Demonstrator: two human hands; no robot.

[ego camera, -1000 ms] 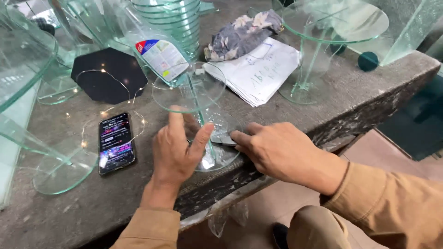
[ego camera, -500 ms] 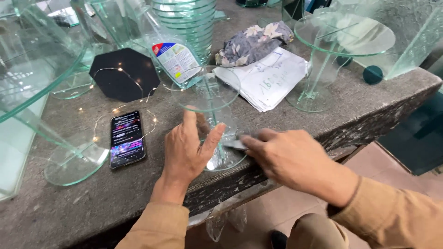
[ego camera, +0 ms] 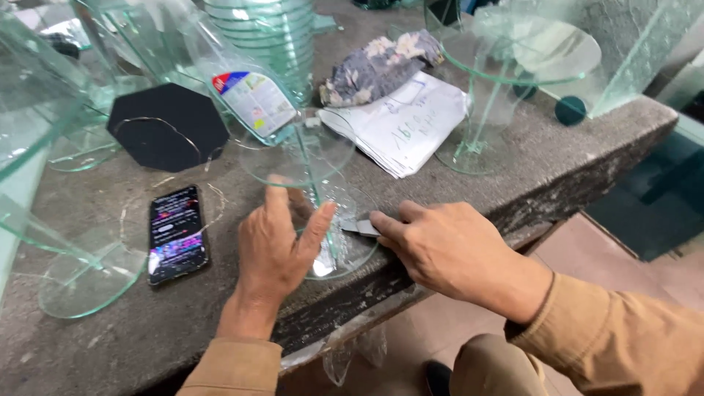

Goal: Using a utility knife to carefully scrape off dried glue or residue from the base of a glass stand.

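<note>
- Two hands work at the front edge of the grey stone bench [ego camera: 557,158].
- We see the left hand [ego camera: 275,246] spread flat, fingers open, pressing on the round base of the small glass stand [ego camera: 323,213], which stands upright near the bench edge.
- The right hand [ego camera: 447,249] pinches a thin metal blade [ego camera: 359,227], whose tip touches the base rim.
- A phone [ego camera: 176,233] lies left of the left hand, a paper stack [ego camera: 403,125] behind.

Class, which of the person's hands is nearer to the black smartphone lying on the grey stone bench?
Left. The left hand rests just beside the black smartphone; the right hand lies farther off.
</note>
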